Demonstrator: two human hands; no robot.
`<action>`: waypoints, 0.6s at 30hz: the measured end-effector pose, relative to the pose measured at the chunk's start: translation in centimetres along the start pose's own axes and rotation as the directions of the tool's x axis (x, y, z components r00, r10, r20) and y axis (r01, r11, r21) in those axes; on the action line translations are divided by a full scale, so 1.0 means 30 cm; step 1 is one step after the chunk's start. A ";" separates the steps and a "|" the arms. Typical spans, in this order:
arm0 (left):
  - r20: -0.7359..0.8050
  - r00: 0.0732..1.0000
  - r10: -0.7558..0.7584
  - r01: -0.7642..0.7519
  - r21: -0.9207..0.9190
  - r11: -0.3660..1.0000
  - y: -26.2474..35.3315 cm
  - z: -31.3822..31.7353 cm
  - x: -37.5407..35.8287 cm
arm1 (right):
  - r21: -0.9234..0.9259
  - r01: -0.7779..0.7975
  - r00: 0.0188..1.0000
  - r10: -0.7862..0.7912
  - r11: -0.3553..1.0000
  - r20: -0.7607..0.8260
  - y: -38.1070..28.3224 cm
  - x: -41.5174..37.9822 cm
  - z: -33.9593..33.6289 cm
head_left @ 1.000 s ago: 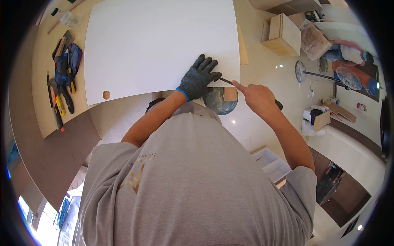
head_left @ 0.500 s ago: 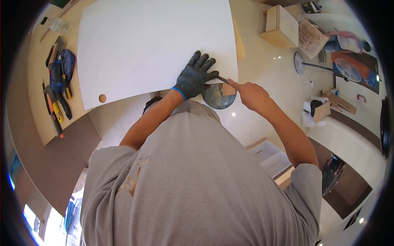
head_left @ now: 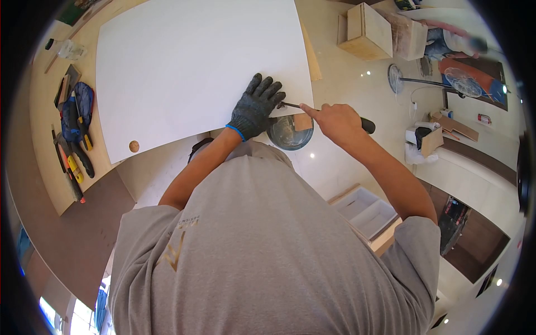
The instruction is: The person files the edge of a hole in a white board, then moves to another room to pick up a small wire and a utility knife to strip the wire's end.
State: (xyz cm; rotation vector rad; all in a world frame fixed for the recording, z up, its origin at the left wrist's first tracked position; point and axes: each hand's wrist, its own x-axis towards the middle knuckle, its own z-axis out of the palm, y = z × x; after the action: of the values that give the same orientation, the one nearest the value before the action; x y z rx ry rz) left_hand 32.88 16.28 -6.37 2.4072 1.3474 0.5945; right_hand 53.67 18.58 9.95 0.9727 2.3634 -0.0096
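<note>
- Grip of the right hand point(head_left: 336, 124): closed around the slim tool point(head_left: 293, 105), index finger extended along its shaft, dark handle showing behind the palm.
- Left hand point(head_left: 252, 109), gloved: fingers spread, pressed on the white panel point(head_left: 195, 67) just beside the tool's tip; I see nothing grasped in it.
- Panel: lying flat, its left part over the wooden counter point(head_left: 44, 123), its near edge toward my body.
- Done, as far as I can judge: one round opening point(head_left: 133, 146) at the near left corner, its outline complete.
- In progress, in my judgement: a small dark patch point(head_left: 281, 105) near the right corner, with the tip at it. Its depth and shape I cannot tell, so I record this spot as unfinished.
- Remaining elsewhere on the panel: I note no other marks, and cannot confirm further work.
- Nearby: a round container point(head_left: 285, 135) beneath the near edge; the yellow cutter point(head_left: 75, 169) lies unused on the counter.
</note>
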 end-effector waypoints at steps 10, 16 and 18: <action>0.061 0.998 0.020 -0.021 0.026 0.999 0.018 -0.033 -0.001 | -0.167 0.115 0.986 -0.132 0.979 -0.097 0.059 0.009 0.060; 0.037 0.998 0.043 -0.044 0.025 0.999 0.012 -0.013 -0.007 | -0.042 0.083 0.997 -0.083 0.996 0.003 0.038 0.014 0.049; 0.058 0.998 0.034 -0.036 0.028 0.999 0.018 -0.013 -0.016 | 0.026 0.067 0.995 -0.068 0.997 0.070 0.020 0.023 0.043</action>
State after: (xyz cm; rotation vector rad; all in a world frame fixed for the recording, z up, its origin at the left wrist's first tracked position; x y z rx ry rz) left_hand 32.86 15.62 -5.88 2.4558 1.3015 0.5145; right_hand 54.32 19.20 8.65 0.8887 2.3351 -0.0971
